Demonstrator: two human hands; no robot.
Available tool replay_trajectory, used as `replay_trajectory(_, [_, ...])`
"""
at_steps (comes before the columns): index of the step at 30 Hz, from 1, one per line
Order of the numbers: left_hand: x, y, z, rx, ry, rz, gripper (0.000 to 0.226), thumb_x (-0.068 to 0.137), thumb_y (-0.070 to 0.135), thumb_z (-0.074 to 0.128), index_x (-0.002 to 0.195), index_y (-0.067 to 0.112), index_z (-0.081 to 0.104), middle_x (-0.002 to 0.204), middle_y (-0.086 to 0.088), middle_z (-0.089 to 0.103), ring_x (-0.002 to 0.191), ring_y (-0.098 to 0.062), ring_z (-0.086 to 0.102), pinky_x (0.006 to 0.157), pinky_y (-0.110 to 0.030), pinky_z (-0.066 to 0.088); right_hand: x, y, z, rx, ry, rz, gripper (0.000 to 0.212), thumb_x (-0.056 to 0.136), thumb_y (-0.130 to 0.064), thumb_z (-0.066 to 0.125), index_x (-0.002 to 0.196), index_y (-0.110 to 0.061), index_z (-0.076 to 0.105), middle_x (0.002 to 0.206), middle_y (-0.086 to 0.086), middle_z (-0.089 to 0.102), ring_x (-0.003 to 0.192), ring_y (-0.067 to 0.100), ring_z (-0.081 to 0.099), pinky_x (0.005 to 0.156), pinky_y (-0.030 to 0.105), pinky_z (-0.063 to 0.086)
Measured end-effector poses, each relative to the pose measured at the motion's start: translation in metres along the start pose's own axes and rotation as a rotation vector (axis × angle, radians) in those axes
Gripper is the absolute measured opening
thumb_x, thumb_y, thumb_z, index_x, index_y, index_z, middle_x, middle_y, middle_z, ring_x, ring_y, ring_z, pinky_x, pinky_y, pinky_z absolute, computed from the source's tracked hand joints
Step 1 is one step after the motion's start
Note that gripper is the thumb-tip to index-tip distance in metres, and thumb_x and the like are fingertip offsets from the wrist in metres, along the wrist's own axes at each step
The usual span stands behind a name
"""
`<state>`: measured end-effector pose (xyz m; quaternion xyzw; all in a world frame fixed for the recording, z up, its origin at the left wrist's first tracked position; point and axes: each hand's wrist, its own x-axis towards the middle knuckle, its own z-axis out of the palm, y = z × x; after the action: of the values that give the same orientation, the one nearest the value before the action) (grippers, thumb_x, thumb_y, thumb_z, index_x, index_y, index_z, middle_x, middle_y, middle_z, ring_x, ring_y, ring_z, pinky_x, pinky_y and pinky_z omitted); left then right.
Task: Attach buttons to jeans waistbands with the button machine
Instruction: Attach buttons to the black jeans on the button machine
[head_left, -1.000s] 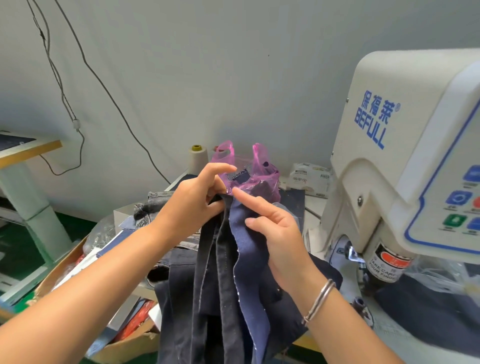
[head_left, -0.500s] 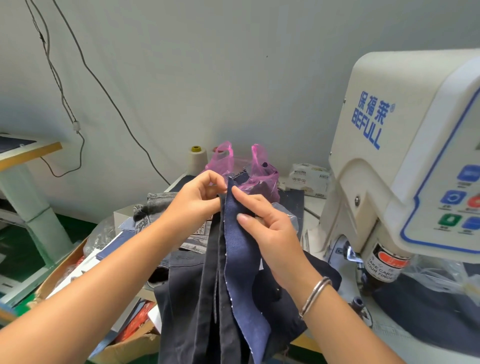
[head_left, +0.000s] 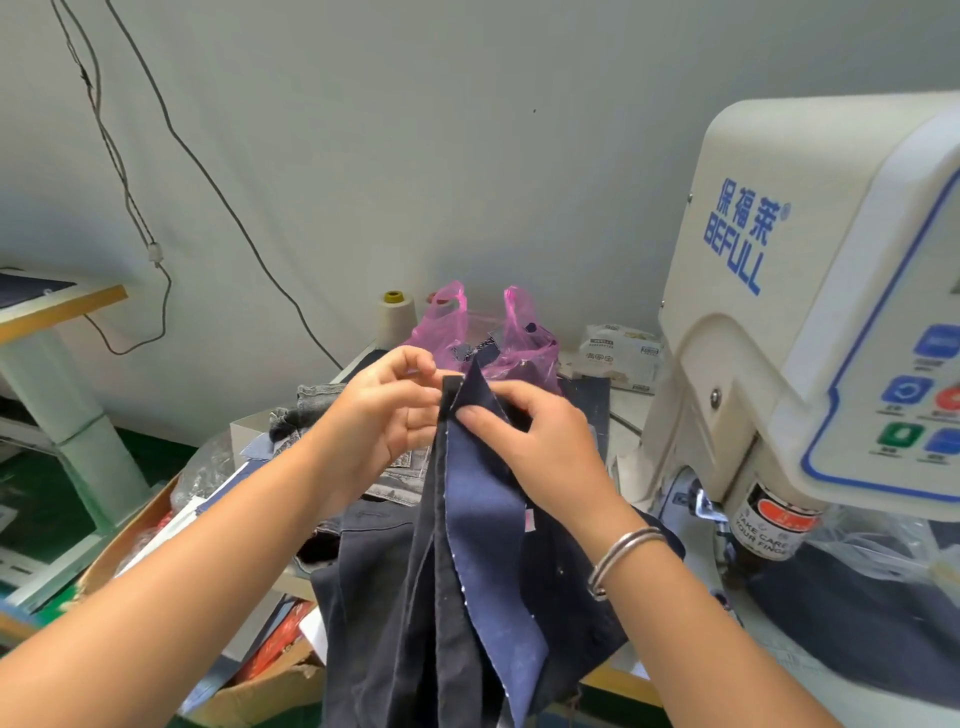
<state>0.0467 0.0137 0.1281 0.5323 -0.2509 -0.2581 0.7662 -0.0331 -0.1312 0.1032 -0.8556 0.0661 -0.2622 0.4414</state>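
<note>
The jeans (head_left: 467, 545) waistband is pinched by the left hand (head_left: 387, 415) and right hand (head_left: 535, 441), probably lined up for the button machine (head_left: 810, 312) on the right.

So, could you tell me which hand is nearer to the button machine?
Right. The right hand grips the dark denim beside the button machine; the left hand is farther away.
</note>
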Motion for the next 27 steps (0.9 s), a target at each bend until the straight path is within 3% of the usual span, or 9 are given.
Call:
replay_trajectory(2, [-0.007, 0.0, 0.004, -0.072, 0.041, -0.107, 0.028, 0.07, 0.014, 0.067, 0.094, 0.014, 0.052, 0.093, -0.002, 0.068, 0.069, -0.018, 0.066, 0.061, -0.026, 0.057, 0.004, 0.0, -0.001, -0.013, 0.082, -0.004, 0.031, 0.081, -0.038, 0.072, 0.06, -0.022, 0.057, 0.051, -0.013, 0.052, 0.054, 0.003, 0.044, 0.054, 0.016, 0.034])
replay_trajectory(5, [-0.023, -0.006, 0.012, 0.563, 0.074, -0.233, 0.05, 0.068, 0.055, 0.074, 0.104, 0.024, 0.058, 0.078, 0.015, 0.071, 0.066, -0.001, 0.067, 0.059, -0.018, 0.052, 0.011, -0.007, 0.0, 0.031, 0.21, 0.0, 0.034, 0.081, -0.033, 0.073, 0.06, -0.015, 0.053, 0.052, -0.007, 0.049, 0.053, 0.008, 0.039, 0.055, 0.027, 0.035])
replay_trajectory(8, [-0.03, -0.005, 0.02, 0.687, 0.069, -0.067, 0.008, 0.092, 0.019, 0.063, 0.099, 0.02, 0.067, 0.09, 0.009, 0.076, 0.086, -0.006, 0.07, 0.075, -0.02, 0.056, 0.016, -0.024, -0.001, 0.106, 0.253, -0.052, 0.024, 0.084, -0.031, 0.07, 0.068, -0.023, 0.055, 0.064, -0.01, 0.057, 0.066, 0.008, 0.051, 0.07, 0.031, 0.043])
replay_trajectory(10, [-0.026, 0.01, 0.016, 0.532, 0.153, -0.001, 0.017, 0.095, 0.004, 0.055, 0.092, 0.015, 0.068, 0.085, 0.002, 0.076, 0.078, -0.009, 0.071, 0.067, -0.019, 0.056, 0.014, -0.032, -0.002, 0.103, 0.311, -0.12, 0.014, 0.085, -0.032, 0.069, 0.096, -0.029, 0.06, 0.096, -0.01, 0.062, 0.1, 0.014, 0.056, 0.094, 0.042, 0.041])
replay_trajectory(13, [-0.013, 0.054, -0.002, 0.346, 0.33, 0.108, 0.019, 0.094, 0.002, 0.051, 0.089, 0.015, 0.064, 0.069, 0.007, 0.073, 0.059, -0.005, 0.068, 0.05, -0.014, 0.051, 0.002, -0.028, -0.011, 0.079, 0.419, -0.182, 0.039, 0.085, -0.034, 0.061, 0.122, -0.028, 0.053, 0.122, -0.011, 0.05, 0.122, 0.008, 0.043, 0.109, 0.039, 0.028])
replay_trajectory(15, [0.003, 0.083, -0.031, 0.506, 0.522, 0.279, 0.021, 0.092, 0.001, 0.052, 0.086, 0.018, 0.062, 0.061, 0.014, 0.069, 0.055, 0.001, 0.062, 0.048, -0.009, 0.046, -0.008, -0.015, -0.016, 0.096, 0.412, -0.185, 0.035, 0.086, -0.028, 0.057, 0.121, -0.025, 0.055, 0.124, -0.008, 0.05, 0.125, 0.009, 0.042, 0.11, 0.042, 0.031])
replay_trajectory(17, [0.024, 0.095, -0.06, 0.861, 0.666, 0.397, 0.014, 0.088, 0.006, 0.054, 0.09, 0.017, 0.063, 0.072, 0.008, 0.067, 0.072, -0.008, 0.06, 0.061, -0.015, 0.046, -0.017, 0.004, -0.012, 0.1, 0.319, -0.075, 0.029, 0.091, -0.025, 0.057, 0.12, -0.024, 0.057, 0.125, -0.006, 0.05, 0.126, 0.012, 0.043, 0.11, 0.046, 0.031])
replay_trajectory(21, [0.06, 0.051, -0.115, 1.485, 0.676, 0.088, 0.02, 0.089, 0.006, 0.05, 0.108, 0.01, 0.057, 0.109, -0.029, 0.06, 0.1, -0.044, 0.056, 0.078, -0.041, 0.043, -0.031, 0.04, 0.01, -0.079, 0.029, 0.13, 0.027, 0.097, -0.029, 0.051, 0.123, -0.026, 0.055, 0.129, -0.01, 0.052, 0.128, 0.01, 0.042, 0.112, 0.041, 0.026])
replay_trajectory(27, [0.049, -0.048, -0.151, 1.793, 0.588, -0.134, 0.035, 0.09, 0.01, 0.044, 0.123, 0.022, 0.05, 0.116, -0.014, 0.061, 0.102, -0.036, 0.06, 0.076, -0.04, 0.044, -0.037, 0.082, 0.012, -0.247, -0.05, 0.259, 0.034, 0.095, -0.016, 0.046, 0.128, -0.018, 0.054, 0.13, -0.002, 0.051, 0.121, 0.017, 0.047, 0.106, 0.036, 0.035])
